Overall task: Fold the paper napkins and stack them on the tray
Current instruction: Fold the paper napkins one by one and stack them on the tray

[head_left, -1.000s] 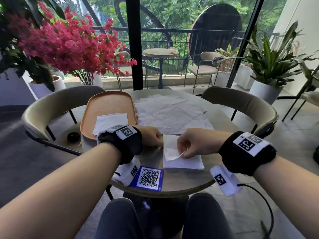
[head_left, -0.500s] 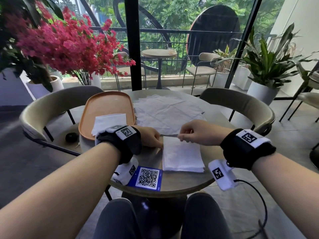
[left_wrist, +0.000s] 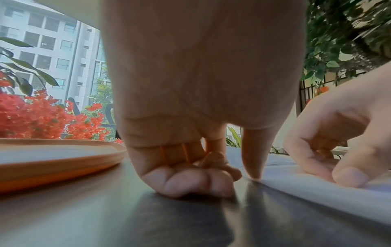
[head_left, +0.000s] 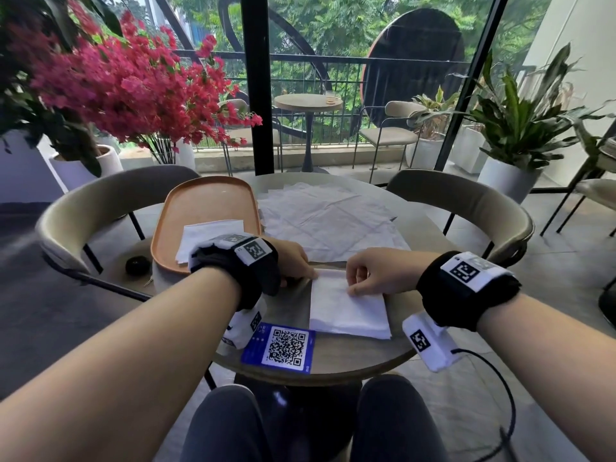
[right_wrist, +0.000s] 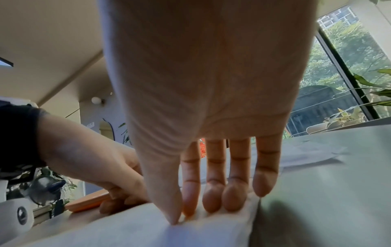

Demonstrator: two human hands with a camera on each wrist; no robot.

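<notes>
The napkin [head_left: 350,311] being folded lies low and centre in the head view, on the round table [head_left: 333,358], a narrow white rectangle whose long axis runs from the near edge away toward the window. Just below and left of it lies a blue QR card [head_left: 279,347]. The right hand [head_left: 376,273] rests on the napkin's far end, fingers reaching down with their tips and the thumb pressing the paper flat; it grips nothing. The left hand [head_left: 293,261], left of that same far corner, has most fingers curled under against the table while one straight finger pins the napkin's edge. Both hands sit at the far end, the right one more squarely over the sheet, so a crease or second fold would likely run back along the long axis toward the person. Up and left is the orange tray [head_left: 206,201], holding a folded napkin [head_left: 206,235]. Beyond, at centre, spreads a pile of unfolded napkins [head_left: 326,218].
</notes>
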